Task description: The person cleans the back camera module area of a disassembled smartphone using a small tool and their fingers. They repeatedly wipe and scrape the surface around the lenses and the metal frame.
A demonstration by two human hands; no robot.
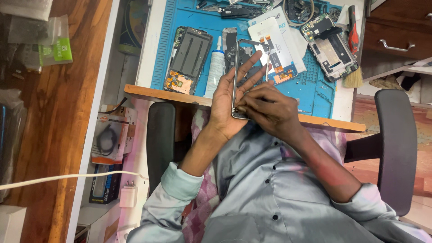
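Left hand [230, 101] supports a bare phone frame [250, 67] from behind, palm up, fingers extended along its back; the frame stands nearly upright above the desk edge, over the person's lap. Right hand [266, 108] is closed at the frame's lower corner, fingertips pinched there; whether it holds a small tool cannot be told. Behind the hands lies a blue work mat [315, 85]. On it: an opened phone chassis [189, 58] to the left, a white glue tube [216, 67] beside it, a second stripped phone [330, 47] to the right.
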